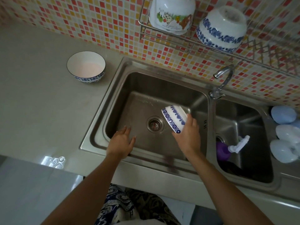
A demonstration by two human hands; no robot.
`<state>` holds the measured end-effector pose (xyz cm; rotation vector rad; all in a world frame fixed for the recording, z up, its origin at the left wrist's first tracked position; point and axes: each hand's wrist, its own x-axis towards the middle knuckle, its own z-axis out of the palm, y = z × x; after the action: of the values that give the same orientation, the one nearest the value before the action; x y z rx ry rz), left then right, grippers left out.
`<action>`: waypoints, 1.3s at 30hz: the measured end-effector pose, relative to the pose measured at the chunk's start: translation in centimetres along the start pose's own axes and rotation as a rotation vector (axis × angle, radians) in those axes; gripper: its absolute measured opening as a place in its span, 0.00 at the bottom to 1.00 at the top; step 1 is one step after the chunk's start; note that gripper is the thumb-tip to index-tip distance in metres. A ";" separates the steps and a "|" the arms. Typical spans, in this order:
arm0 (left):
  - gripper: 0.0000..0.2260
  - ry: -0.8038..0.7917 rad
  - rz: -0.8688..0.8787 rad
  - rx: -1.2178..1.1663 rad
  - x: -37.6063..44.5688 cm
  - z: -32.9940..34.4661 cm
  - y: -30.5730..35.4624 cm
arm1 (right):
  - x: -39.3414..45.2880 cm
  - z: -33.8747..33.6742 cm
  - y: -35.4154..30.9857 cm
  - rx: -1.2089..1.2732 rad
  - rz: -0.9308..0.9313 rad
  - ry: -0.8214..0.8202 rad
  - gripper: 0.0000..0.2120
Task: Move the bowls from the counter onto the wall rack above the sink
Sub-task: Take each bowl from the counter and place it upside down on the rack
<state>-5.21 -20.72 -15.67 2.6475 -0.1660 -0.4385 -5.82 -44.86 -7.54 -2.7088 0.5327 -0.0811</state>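
Blue-patterned bowl [174, 118] is gripped tilted in right hand [188, 135] over sink [162, 82] — wall rack [191, 44] lies far-right, above. Left hand [121, 141] is spread, empty; counter bowl [86, 66] far-left, nearer it.

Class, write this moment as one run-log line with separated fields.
right hand: holds blue-patterned bowl tilted over sink | left hand: open, empty | counter bowl: waiting | wall rack: two bowls upside down
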 end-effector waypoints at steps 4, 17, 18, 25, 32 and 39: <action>0.26 -0.003 0.002 -0.018 -0.2 -0.3 0.3 | -0.6 -0.1 0.5 -0.175 -0.134 0.020 0.43; 0.26 -0.001 0.007 -0.010 -0.8 -0.6 0.5 | -1.7 1.2 1.8 -0.185 -0.057 -0.050 0.41; 0.26 -0.002 0.016 -0.006 -0.9 -0.7 0.5 | -1.8 1.3 1.6 -0.167 -0.031 -0.056 0.41; 0.26 -0.090 0.084 0.068 -1.9 -1.7 -0.5 | -1.9 1.0 -0.4 -0.097 0.074 -0.030 0.41; 0.28 -0.225 0.155 0.152 -0.9 -2.2 -1.9 | -1.3 0.4 -2.9 0.191 0.268 0.014 0.33; 0.29 0.054 0.260 0.108 3.2 -9.3 0.3 | -1.2 -4.7 -4.4 1.378 0.704 -0.325 0.16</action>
<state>0.89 -17.77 -8.54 2.6890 -0.5225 -0.2785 -5.95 -42.32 -1.48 -1.0969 0.8531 0.1365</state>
